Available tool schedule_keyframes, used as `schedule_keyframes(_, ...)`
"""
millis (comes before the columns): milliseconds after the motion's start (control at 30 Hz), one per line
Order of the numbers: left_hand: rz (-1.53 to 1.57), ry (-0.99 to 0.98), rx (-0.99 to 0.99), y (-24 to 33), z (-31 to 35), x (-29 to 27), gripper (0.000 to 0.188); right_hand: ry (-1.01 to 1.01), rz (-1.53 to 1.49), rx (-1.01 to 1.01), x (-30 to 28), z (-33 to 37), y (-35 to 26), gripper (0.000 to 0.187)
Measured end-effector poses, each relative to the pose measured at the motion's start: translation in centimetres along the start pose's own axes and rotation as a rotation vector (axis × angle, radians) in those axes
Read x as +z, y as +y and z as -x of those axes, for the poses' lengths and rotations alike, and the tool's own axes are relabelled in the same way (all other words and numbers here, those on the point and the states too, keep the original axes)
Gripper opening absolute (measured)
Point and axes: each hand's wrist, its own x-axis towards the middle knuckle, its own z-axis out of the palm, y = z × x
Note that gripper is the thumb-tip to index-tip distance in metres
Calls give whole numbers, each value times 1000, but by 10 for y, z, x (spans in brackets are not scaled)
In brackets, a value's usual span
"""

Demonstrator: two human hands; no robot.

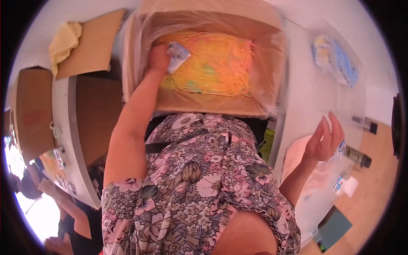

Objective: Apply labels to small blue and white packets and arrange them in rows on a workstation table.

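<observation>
A large cardboard box (191,104), lined with clear plastic, stands in front of me. Inside it lies a heap of thin yellow, orange and green strips (221,63); blur hides exactly what they are. My left hand (159,58) reaches into the box's left side, closed on a small white-and-blue packet (178,56) held over the heap. Off to the right, my right hand (325,142) hovers above the table with its fingers stretched out. Right beside its wrist side is a bit of blue-and-white packaging (341,147), partly hidden by the hand.
On the right-hand table (295,89) sits a clear plastic bag of blue and yellow packets (335,59). Cardboard boxes (34,114) and a yellow cloth (66,40) are at the left. Another person's arm (72,208) shows at lower left. A dark green box (335,229) is at lower right.
</observation>
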Motion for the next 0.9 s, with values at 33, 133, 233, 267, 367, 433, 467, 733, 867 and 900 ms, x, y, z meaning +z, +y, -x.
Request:
schedule_keyframes(33,-19,10,-30,-5,2,-3,19,5,-161,-2,15,-8,-14,18)
schedule_keyframes(133,40,-38,-134,2,1,-9,21,-64,-378,-75,46,-27,-46,18)
schedule_keyframes(233,49,-43,-204,-3,1,-12,24,-244,-653,-102,82,-42,-69,18)
schedule_keyframes(267,56,-54,-214,2,2,-16,24,-319,-719,-85,95,-45,-75,20)
schedule_keyframes(367,-18,-52,-121,9,2,-22,19,-583,-847,124,147,-47,-104,29)
schedule_keyframes(433,906,-185,31,1,4,-15,19,-847,-876,210,179,-63,-134,36)
schedule_keyframes(467,919,-196,30,7,5,-14,19,-772,-894,125,212,-56,-139,38)
schedule_keyframes(733,1495,-114,7,22,-5,-34,12,-1287,-1058,151,274,-37,-168,24)
schedule_keyframes(867,1387,32,93,12,-15,-17,5,-1298,-849,-390,272,2,-194,14)
schedule_keyframes(900,1384,44,91,20,-16,-22,6,-1221,-793,-487,275,10,-201,14)
